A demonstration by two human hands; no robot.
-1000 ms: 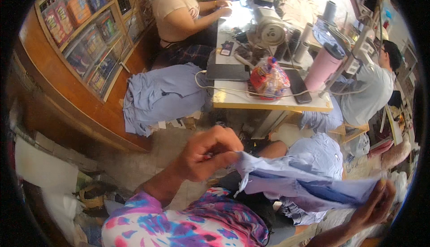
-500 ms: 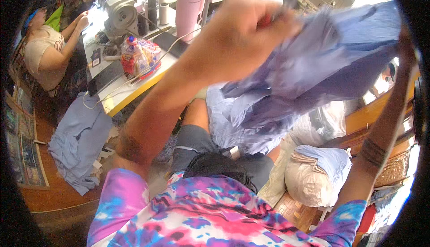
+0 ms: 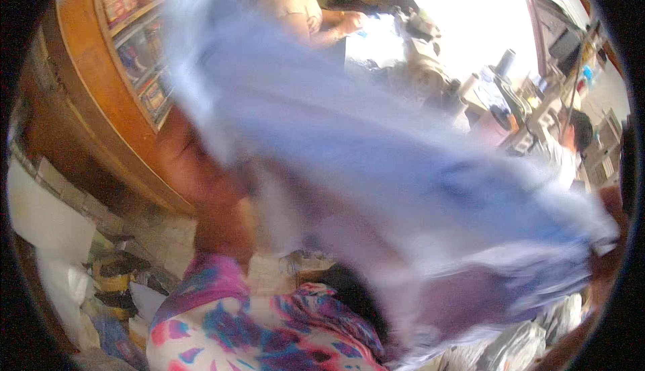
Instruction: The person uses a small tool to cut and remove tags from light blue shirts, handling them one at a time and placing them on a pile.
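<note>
A large light blue cloth (image 3: 349, 122), smeared by motion, is stretched slantwise across the view in front of me. My left hand (image 3: 195, 159) is at its left part, closed on the cloth, with the fingers blurred and partly covered. At the far right rim, my right hand (image 3: 610, 206) grips the cloth's other end, where the fabric bunches together. The cloth's lower side hangs in darker, purplish folds near my lap. Its exact shape is too blurred to make out.
A person in a beige top (image 3: 292, 5) works at a bright table at the back. A second person (image 3: 578, 132) sits at far right, near a pink tumbler (image 3: 490, 129). A wooden cabinet (image 3: 87, 55) stands left. Clear plastic bags (image 3: 524, 344) lie lower right.
My view has turned left, toward the wooden cabinet. The cloth has swung from the upper right to across my front, spread between my hands. The small red thing at my left hand no longer shows.
</note>
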